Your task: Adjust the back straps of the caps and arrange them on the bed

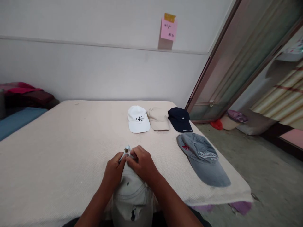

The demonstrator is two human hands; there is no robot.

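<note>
A pale grey baseball cap (132, 197) with a small dark horse-rider emblem lies in front of me, its brim toward my body. At its far end is the back strap with a metal buckle (126, 150). My left hand (115, 168) is closed on the left side of that strap. Thumb and fingers of my right hand (142, 162) pinch the strap from the right, close to the buckle. Part of the strap is hidden behind my fingers.
A white cap (138, 119), a beige cap (158, 119) and a navy cap (180, 119) stand in a row ahead. Nearer on the right lies a grey-blue cap (203, 160). The cream-covered surface (59, 151) meets a white wall; its right edge drops to the floor.
</note>
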